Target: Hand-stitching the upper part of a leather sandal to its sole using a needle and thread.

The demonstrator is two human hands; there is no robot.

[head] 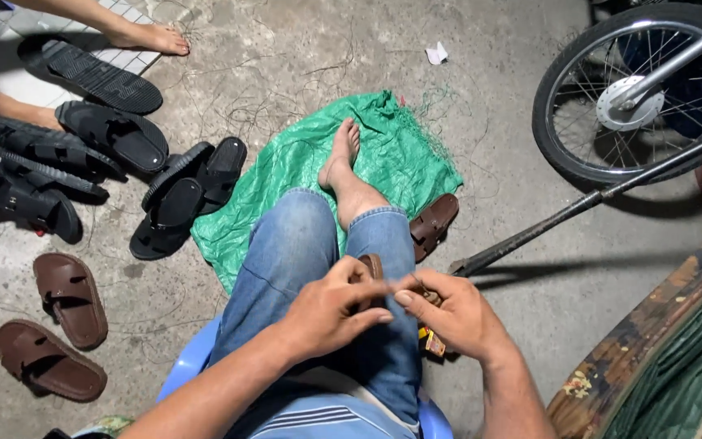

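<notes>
Brown sandal (370,267) lies on the knee, between both hands. Left hand (331,313) closed, fingertips pinched beside it; right hand (457,315) closed, pinching something small at its edge, too hidden to name. Sandal looks light, sole flexible but firm; likely best held by the sole rim, strap left free.

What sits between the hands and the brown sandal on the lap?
Nothing visible. The left hand and right hand are both already at the brown sandal over the knee; their fingers cover most of it.
</notes>
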